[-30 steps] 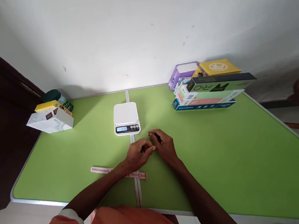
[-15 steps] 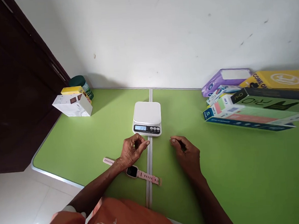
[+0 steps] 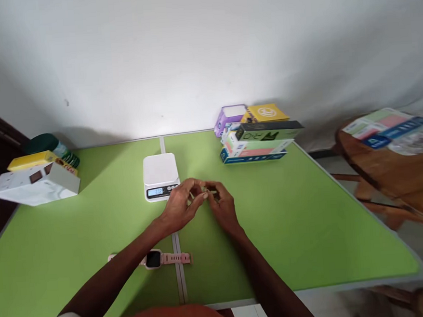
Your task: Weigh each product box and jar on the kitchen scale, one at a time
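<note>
My left hand (image 3: 180, 204) is above the table just in front of the kitchen scale (image 3: 160, 169), overlapping its lower right corner. Its thumb and fingers are curled into a pinch. My right hand (image 3: 223, 208) meets it fingertip to fingertip, also pinched. Anything between the fingers is too small or too hidden to make out. The white scale has a flat square plate with nothing on it, and its lit display seems to read 372. Below my left forearm, a pink-strapped smartwatch (image 3: 154, 259) lies stretched out, part of its strap covered by the arm.
To the left stand a white box (image 3: 35, 185), a yellow box (image 3: 34, 160) and a green-lidded jar (image 3: 43, 142). Several boxes and a purple pack (image 3: 226, 119) are stacked at the back right. Beyond the table's right edge, a wooden stool (image 3: 390, 175) bears a printed plastic packet (image 3: 394, 129).
My view has swung right, bringing the wooden stool into sight. My hands, apart before, have come together at the fingertips. The scale and watch stay in place on the table.
</note>
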Available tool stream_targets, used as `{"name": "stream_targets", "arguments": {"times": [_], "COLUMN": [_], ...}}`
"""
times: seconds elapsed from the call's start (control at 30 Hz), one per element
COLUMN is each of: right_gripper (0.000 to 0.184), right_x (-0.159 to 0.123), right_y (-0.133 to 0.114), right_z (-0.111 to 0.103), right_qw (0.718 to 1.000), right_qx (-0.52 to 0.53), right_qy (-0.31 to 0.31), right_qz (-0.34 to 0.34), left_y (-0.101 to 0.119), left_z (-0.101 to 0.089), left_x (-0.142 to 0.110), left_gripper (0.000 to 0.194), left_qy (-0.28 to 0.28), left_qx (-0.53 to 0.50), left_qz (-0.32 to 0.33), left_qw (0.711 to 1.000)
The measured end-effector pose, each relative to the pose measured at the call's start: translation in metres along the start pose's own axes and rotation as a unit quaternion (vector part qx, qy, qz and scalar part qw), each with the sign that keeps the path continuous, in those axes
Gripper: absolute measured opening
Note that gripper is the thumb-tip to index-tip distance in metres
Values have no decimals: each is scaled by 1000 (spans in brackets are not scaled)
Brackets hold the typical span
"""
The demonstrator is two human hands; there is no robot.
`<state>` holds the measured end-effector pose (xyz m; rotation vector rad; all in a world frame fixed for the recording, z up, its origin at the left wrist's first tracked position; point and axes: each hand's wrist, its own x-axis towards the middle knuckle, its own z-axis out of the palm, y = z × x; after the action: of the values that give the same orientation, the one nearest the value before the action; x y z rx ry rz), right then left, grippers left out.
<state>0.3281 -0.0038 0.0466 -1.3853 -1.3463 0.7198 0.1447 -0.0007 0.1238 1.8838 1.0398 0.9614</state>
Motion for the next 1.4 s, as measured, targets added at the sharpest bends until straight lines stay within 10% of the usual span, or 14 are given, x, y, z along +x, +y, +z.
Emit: {"name": "stream_targets", "arguments": {"times": [0.17, 0.3, 0.67, 1.4], "right_gripper": [49, 67, 77, 64], "right_x": [59, 122, 161, 154], "right_y": [19, 54, 92, 60], "right_z": [-76, -131, -139, -165], "right_qw": [945, 909, 935, 972], "right_qx": [-59, -74, -31, -5], "right_qy": [320, 411, 353, 227], "right_qz": [-19, 2, -9, -62], "left_y": [-4, -18, -34, -21], "left_z": [48, 80, 112, 91], "left_x": [103, 168, 225, 236], "left_gripper": [55, 82, 76, 70], "left_qy": [-45, -27, -16, -56], "left_qx": [35, 70, 50, -20], "left_qz": [38, -15, -56, 19], "left_qw": [998, 997, 997, 998]}}
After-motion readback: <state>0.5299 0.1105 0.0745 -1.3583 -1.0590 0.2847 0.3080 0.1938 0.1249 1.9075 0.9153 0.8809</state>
